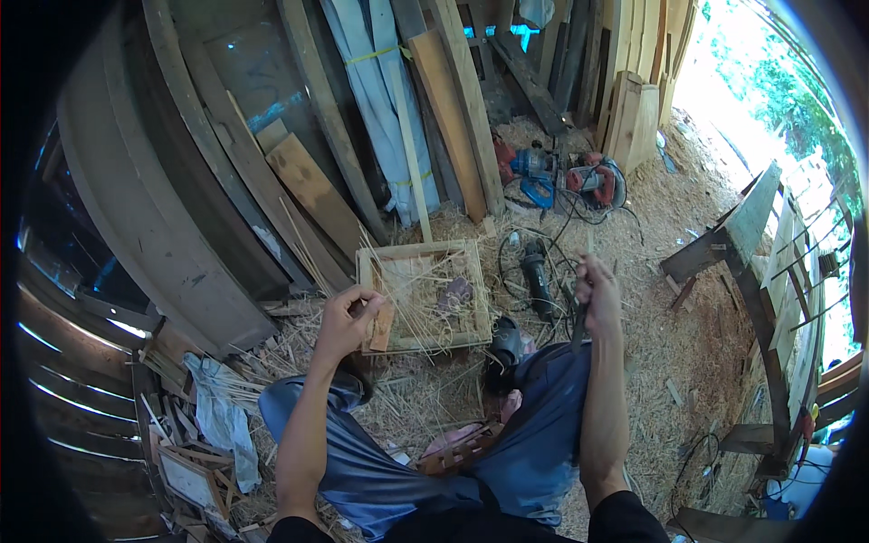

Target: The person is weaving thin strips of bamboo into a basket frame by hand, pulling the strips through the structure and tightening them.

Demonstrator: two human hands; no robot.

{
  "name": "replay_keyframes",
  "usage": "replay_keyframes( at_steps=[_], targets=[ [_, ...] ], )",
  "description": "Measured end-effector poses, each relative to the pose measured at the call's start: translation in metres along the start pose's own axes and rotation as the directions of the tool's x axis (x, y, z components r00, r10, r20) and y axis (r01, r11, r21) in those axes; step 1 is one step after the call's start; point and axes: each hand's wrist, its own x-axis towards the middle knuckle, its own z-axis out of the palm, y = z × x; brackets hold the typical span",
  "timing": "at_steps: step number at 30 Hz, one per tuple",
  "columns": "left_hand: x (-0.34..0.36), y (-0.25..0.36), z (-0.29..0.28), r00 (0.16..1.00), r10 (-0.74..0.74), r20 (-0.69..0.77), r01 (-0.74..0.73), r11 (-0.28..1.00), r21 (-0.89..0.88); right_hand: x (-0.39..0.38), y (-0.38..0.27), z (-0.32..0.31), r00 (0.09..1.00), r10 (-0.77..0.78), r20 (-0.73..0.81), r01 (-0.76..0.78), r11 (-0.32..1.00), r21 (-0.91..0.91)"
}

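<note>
My left hand [346, 328] is raised over the near left corner of a shallow wooden frame [484, 317], thumb and fingertips pinched together. Whatever thin thing they may hold is too fine to make out. Loose pale strips [415, 312] lie across the frame, with a purplish-brown lump [455, 295] among them. A short flat piece of wood [382, 328] rests under my left fingertips. My right hand [597, 294], above my right knee, is closed around a knife-like tool [578, 328]. Its dark blade-like part points down toward my thigh, and a pale end sticks up above the fist.
A dark angle grinder [537, 279] with its cord lies between the frame and my right hand. Farther back sit a red circular saw [597, 181] and a blue power tool [536, 172]. Boards [444, 118] lean along the back; shavings [670, 362] cover the ground.
</note>
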Motion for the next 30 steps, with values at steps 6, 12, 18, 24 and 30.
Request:
replay_keyframes(
  at_steps=[6, 12, 18, 24, 30],
  targets=[
    [-0.001, 0.023, 0.047, 0.999, 0.043, -0.008, -0.043, 0.997, -0.069, -0.049, 0.044, 0.097, 0.901, 0.152, 0.405, -0.083, 0.98, -0.182],
    [0.006, 0.039, 0.052, 0.993, 0.109, 0.049, -0.108, 0.994, -0.025, -0.034, 0.044, 0.089, 0.888, 0.17, 0.427, -0.121, 0.983, -0.139],
    [0.006, 0.028, 0.033, 0.988, 0.155, -0.003, -0.155, 0.988, 0.017, -0.017, 0.017, 0.054, 0.969, 0.088, 0.23, -0.107, 0.992, 0.071],
    [-0.004, 0.051, 0.05, 0.945, 0.312, -0.099, -0.302, 0.948, 0.099, -0.041, 0.038, 0.084, 0.93, 0.182, 0.319, -0.19, 0.982, -0.005],
    [-0.003, 0.054, 0.071, 0.875, 0.46, -0.152, -0.428, 0.881, 0.204, -0.047, 0.049, 0.104, 0.85, 0.287, 0.441, -0.295, 0.954, -0.052]
  ],
)
